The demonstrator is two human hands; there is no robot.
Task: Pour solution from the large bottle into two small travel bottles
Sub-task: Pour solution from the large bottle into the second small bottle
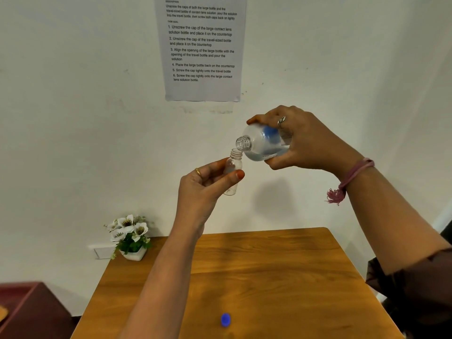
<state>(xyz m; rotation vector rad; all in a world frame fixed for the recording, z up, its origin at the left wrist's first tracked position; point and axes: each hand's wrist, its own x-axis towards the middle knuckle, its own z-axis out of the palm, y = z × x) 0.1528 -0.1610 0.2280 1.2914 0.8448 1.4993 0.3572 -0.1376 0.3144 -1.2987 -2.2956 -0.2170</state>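
Tilting the large bottle [263, 144] in my right hand [303, 140], I wrap my fingers over its rounded clear-plastic body and tuck my thumb beneath, so its threaded, uncapped neck points down and left. Clear solution pools along its lower side, and a blue patch shows through the wall. My left hand [203, 187] pinches a small travel bottle [232, 172] between thumb and curled fingers; it is a clear, narrow cylinder with a ribbed open mouth, held nearly upright just under the big bottle's neck, the two rims close to touching. Far below both hands lies a round blue cap [225, 319] on the smooth wooden table [281, 277]. Beyond my left wrist sits a white square pot of white artificial flowers [130, 237]. Above my fingers hangs a printed instruction sheet [201, 45] on the pale wall.
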